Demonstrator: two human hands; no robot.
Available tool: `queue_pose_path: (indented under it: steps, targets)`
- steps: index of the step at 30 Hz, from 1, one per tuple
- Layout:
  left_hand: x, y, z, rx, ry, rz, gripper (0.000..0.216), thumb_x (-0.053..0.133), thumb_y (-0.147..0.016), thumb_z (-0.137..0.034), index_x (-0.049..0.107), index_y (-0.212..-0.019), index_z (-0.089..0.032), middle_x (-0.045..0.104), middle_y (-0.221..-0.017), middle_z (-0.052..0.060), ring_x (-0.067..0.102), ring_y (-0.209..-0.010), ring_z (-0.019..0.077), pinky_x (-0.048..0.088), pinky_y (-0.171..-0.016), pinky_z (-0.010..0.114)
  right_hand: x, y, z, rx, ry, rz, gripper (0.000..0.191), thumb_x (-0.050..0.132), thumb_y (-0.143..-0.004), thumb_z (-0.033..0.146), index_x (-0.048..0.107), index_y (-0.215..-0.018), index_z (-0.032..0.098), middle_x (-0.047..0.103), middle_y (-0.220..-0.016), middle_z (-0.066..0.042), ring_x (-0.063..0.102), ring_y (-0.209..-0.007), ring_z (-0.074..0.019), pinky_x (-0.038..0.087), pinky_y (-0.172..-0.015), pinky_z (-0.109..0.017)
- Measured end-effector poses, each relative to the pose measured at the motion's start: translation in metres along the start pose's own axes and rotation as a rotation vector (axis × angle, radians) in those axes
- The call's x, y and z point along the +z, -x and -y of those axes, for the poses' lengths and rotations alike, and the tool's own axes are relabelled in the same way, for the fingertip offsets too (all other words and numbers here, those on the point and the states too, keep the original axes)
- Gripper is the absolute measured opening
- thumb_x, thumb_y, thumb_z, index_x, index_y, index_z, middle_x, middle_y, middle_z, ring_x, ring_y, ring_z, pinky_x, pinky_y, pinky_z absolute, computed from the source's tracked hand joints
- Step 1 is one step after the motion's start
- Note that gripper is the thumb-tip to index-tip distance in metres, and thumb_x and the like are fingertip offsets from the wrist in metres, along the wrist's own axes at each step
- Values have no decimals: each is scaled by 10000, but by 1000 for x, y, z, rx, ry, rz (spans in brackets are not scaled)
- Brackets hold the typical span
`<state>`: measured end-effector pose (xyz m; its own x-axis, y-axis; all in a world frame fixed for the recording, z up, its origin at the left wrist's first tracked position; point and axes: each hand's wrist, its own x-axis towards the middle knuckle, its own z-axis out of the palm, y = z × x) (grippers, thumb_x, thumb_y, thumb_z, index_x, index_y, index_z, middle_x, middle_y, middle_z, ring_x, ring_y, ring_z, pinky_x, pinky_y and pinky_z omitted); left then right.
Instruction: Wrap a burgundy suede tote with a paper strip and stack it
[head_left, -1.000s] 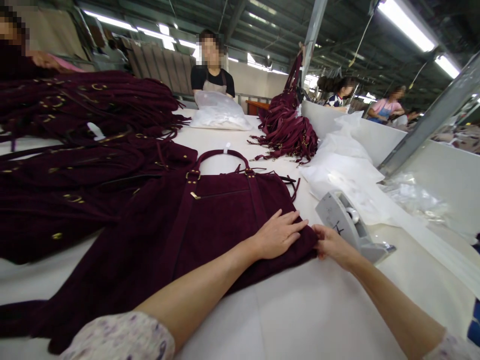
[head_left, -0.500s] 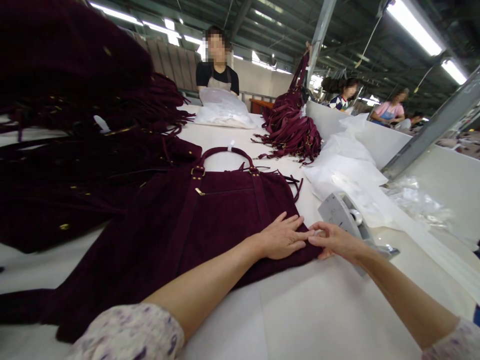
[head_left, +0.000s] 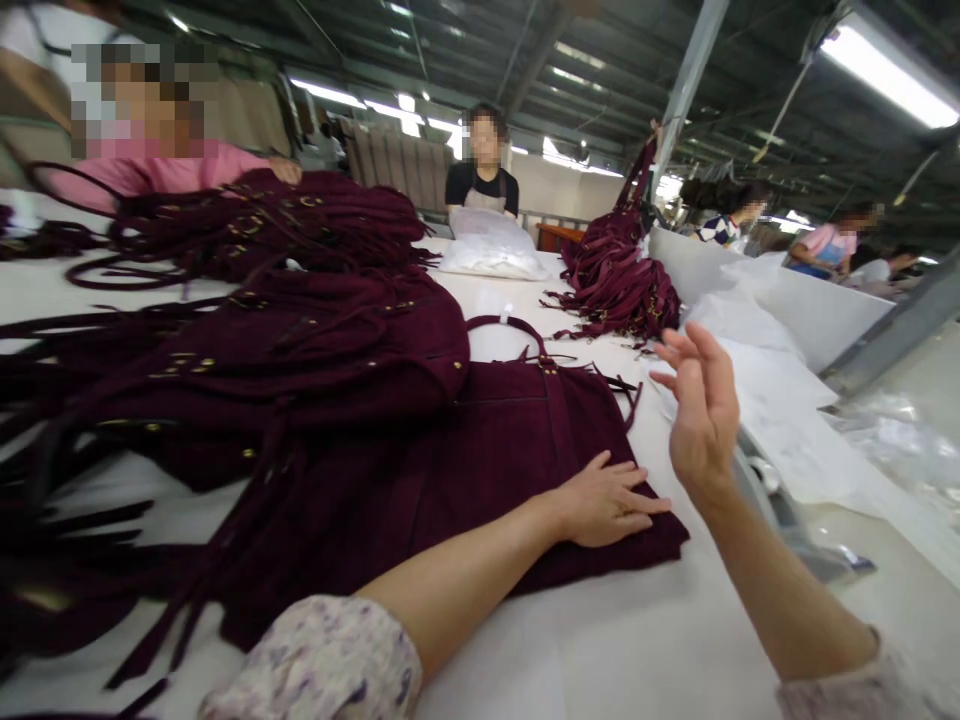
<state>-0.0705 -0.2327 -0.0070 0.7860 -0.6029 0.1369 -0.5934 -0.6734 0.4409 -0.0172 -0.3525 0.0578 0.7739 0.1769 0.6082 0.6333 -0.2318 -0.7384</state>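
A dark maroon suede handbag [head_left: 465, 450] with gold buckles lies flat on the white table [head_left: 645, 640]. My left hand [head_left: 607, 500] rests on the bag's near right corner, palm down and fingers spread. My right hand [head_left: 701, 405] is lifted above the table to the right of the bag, fingers loosely apart and holding nothing. A grey tape dispenser [head_left: 795, 525] stands just behind my right forearm, mostly hidden by it.
Heaps of maroon bags and straps [head_left: 225, 330] cover the left side, and another strap pile [head_left: 619, 280] sits at the back. White paper sheets [head_left: 772, 400] and plastic bags lie on the right. A person in pink [head_left: 150, 165] and other workers stand around the table.
My right hand has left the bag's corner and risen into the air, fingers opening. My left hand stays on the bag. The view has swung left, and a person in pink now leans over the pile.
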Motion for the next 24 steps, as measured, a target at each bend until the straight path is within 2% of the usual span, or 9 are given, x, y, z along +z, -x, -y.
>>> queue_pose_path:
  steps: [1,4,6,8,10,13,18,21,24]
  targets:
    - [3,0,0,4,27,-28,359,416,-944,-307,569,-1267,-278,491,-1405,67,378,-1356,270,169,-1130,593,10,13,-10,40,-3,-24,522,267,-976,441,387,-1412,180,521,-1332,-121,486,-1229,-236,408,-1025,-433]
    - [13,-4,6,-73,105,-199,331,453,-825,-90,641,-1087,-165,641,-1168,93,548,-1166,227,371,-1076,437,28,52,-53,195,32,119,555,284,-958,478,381,-1413,176,539,-1319,-140,536,-1178,-259,422,-1001,-474]
    - [15,-3,12,-181,139,-399,320,412,-796,-33,638,-1001,-127,658,-1044,104,603,-1019,201,483,-945,339,33,66,-74,161,67,184,560,290,-949,484,412,-1395,169,534,-1335,-139,513,-1214,-260,381,-1047,-475]
    - [11,6,14,-258,120,-561,306,380,-806,-29,620,-971,-123,637,-1011,105,602,-956,187,507,-883,307,33,68,-82,120,116,263,558,296,-939,493,464,-1354,159,536,-1341,-135,492,-1240,-261,342,-1083,-467]
    - [3,23,12,-291,28,-617,298,387,-816,-44,601,-999,-140,604,-1065,100,577,-996,186,489,-918,312,32,66,-79,93,173,322,552,305,-929,506,515,-1300,155,558,-1318,-129,502,-1225,-268,346,-1080,-461]
    - [-19,65,7,-387,-194,-557,285,426,-837,-90,582,-1061,-172,575,-1134,83,547,-1039,194,456,-956,336,29,65,-75,55,250,325,536,309,-918,523,563,-1226,165,590,-1271,-117,542,-1166,-283,391,-1032,-461]
    - [-54,174,4,-765,-582,-460,279,418,-874,-135,595,-1090,-147,571,-1246,110,512,-1159,241,399,-1007,410,30,70,-84,50,291,337,547,280,-913,544,580,-1185,177,603,-1249,-111,563,-1132,-308,430,-980,-473]
    - [-56,241,-1,-901,-647,-339,378,407,-908,-186,541,-1260,-158,455,-1434,101,402,-1320,252,338,-1076,428,29,72,-89,40,315,357,552,281,-907,556,585,-1183,186,611,-1239,-101,578,-1106,-312,444,-963,-479]
    - [-47,280,-4,-984,-590,-260,472,379,-955,-300,403,-1413,-191,381,-1497,77,343,-1374,247,310,-1108,431,26,73,-91,-15,336,375,544,285,-909,551,586,-1190,195,607,-1246,-98,582,-1097,-303,449,-964,-468]
